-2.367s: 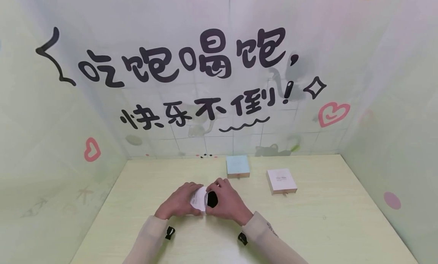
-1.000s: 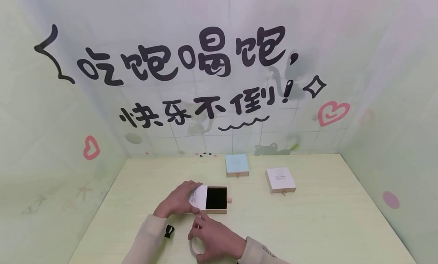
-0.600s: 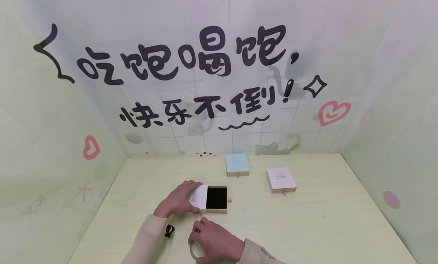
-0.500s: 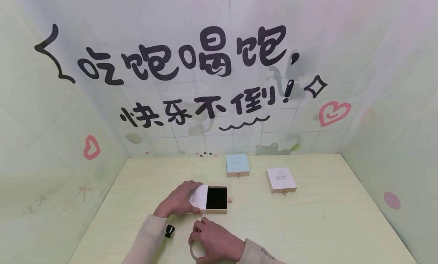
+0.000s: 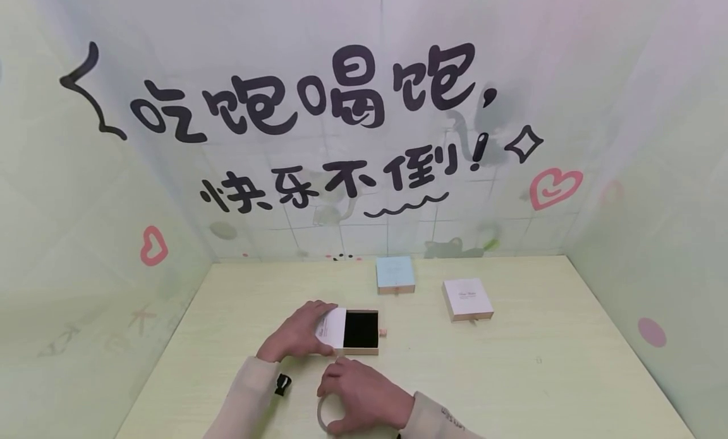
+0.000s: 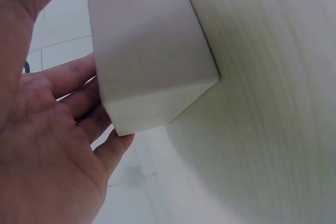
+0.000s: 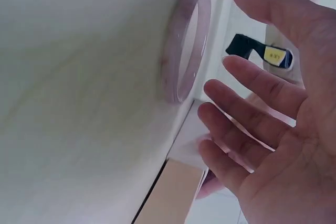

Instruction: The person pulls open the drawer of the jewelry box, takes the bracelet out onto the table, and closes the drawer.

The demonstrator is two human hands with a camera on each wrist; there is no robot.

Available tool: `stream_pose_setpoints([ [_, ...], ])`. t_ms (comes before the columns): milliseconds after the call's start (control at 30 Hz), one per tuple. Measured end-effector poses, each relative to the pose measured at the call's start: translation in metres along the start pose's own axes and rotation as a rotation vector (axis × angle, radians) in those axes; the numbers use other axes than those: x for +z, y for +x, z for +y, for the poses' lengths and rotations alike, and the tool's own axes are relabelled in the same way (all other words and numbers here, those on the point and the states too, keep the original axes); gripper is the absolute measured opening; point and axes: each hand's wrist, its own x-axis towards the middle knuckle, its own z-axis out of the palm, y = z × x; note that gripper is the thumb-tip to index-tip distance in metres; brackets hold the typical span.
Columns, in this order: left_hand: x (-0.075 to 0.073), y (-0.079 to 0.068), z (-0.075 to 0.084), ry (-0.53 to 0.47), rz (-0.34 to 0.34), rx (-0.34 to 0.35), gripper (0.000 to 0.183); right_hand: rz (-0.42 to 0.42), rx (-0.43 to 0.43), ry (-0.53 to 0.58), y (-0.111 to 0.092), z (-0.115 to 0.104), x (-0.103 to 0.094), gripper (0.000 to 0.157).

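Note:
My left hand (image 5: 301, 331) grips the white sleeve (image 5: 332, 328) of a small drawer box, thumb at the near side and fingers at the far side. The box's drawer is pulled out to the right and shows a bare black lining (image 5: 361, 329). In the left wrist view the box's white side (image 6: 152, 35) stands on the table beside the fingers. A pale pinkish bangle (image 7: 170, 61) lies flat on the table in front of the box. My right hand (image 5: 364, 395) is over it, and the right wrist view shows the fingers spread loosely, apart from the bangle.
A light blue box (image 5: 395, 273) stands at the back of the table, and a white closed box (image 5: 467, 298) is to its right. Printed walls (image 5: 643, 237) enclose the table (image 5: 512, 376) at the back and sides. A black wrist-camera piece (image 5: 282, 384) shows under the left sleeve.
My right hand has carried the bangle out of the drawer to the table in front and has now loosened from it, shifting slightly right. The left hand has stayed on the box.

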Motion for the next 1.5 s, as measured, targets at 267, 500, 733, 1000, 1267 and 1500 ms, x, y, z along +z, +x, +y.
stream_pose_setpoints([
  [267,0.001,0.000,-0.001,-0.003,-0.001,-0.010,0.090,0.068,0.022,0.030,-0.003,0.011,-0.009,0.039],
  [500,0.002,0.000,-0.001,-0.015,-0.004,-0.013,0.089,0.082,0.103,0.104,-0.005,0.020,-0.015,0.042],
  [733,0.000,0.000,0.000,-0.015,-0.014,-0.004,0.090,0.124,0.181,0.224,-0.007,0.031,-0.025,0.044],
  [1000,0.000,0.001,-0.001,-0.021,-0.002,0.008,0.094,0.173,0.284,0.349,-0.011,0.047,-0.030,0.045],
  [1267,0.000,-0.001,0.000,-0.026,-0.001,0.000,0.093,0.276,0.418,0.488,-0.018,0.066,-0.033,0.049],
  [1500,0.000,0.000,0.001,-0.032,-0.002,-0.019,0.094,0.290,0.569,0.621,-0.025,0.078,-0.038,0.057],
])
